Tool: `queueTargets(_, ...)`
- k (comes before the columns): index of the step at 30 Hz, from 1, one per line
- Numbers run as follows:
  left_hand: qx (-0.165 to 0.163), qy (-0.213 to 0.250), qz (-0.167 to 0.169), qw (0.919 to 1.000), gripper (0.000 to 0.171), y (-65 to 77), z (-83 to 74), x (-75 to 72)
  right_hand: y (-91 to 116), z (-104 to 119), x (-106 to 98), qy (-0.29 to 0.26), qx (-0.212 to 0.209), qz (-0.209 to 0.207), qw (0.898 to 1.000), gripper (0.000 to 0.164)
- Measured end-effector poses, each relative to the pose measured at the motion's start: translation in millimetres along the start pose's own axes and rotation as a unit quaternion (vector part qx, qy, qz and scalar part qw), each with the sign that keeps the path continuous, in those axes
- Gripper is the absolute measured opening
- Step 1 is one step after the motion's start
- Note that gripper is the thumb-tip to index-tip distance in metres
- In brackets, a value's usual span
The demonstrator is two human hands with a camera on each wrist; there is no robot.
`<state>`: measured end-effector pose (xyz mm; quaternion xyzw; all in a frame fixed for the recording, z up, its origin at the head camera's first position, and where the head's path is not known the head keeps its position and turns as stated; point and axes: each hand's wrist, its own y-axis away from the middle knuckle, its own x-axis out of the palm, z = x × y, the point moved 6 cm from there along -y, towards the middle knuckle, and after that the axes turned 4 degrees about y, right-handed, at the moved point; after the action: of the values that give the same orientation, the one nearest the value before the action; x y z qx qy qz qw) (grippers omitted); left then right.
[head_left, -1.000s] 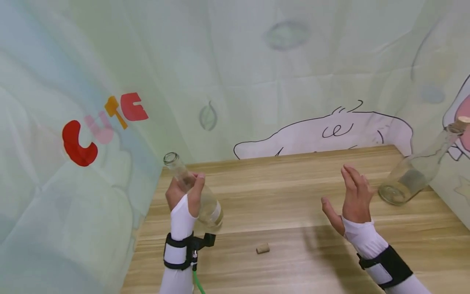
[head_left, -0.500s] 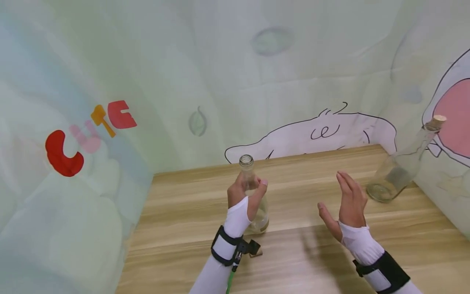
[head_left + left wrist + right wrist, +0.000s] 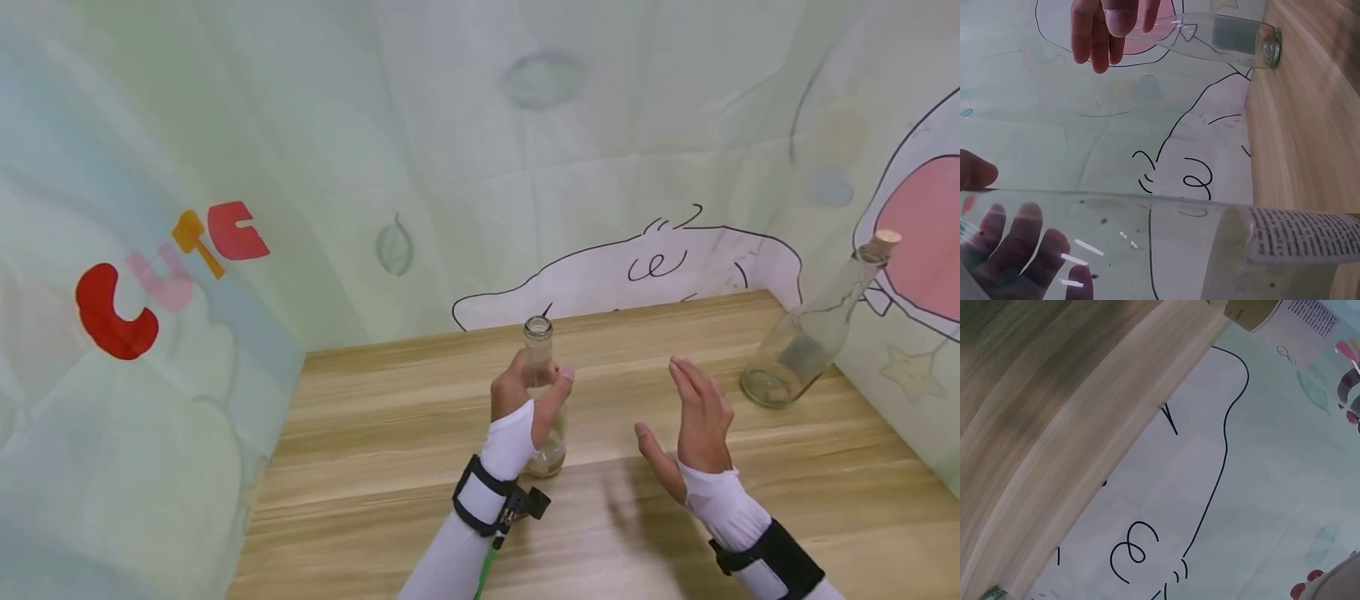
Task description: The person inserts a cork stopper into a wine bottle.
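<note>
The word "CUTE" stands on the backdrop at the left in big letters, the C and E red, the U pink, the T orange; the bottle in the left hand bears a white label with lines of small black print, too fine to read.

An open bottle is standing upright on the table, near its middle. A corked bottle is sitting at the far right corner, well apart, leaning toward the printed backdrop that is hanging behind and beside the table.
</note>
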<state>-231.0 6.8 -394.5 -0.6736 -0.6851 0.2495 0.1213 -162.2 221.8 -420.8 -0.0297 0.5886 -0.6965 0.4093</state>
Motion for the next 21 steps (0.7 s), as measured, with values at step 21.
queueTargets(21,0.136,0.042,-0.014,0.9897,0.066,4.1,-20.1,-44.9,26,42,26,-0.072,-0.090,0.023,0.993,0.026)
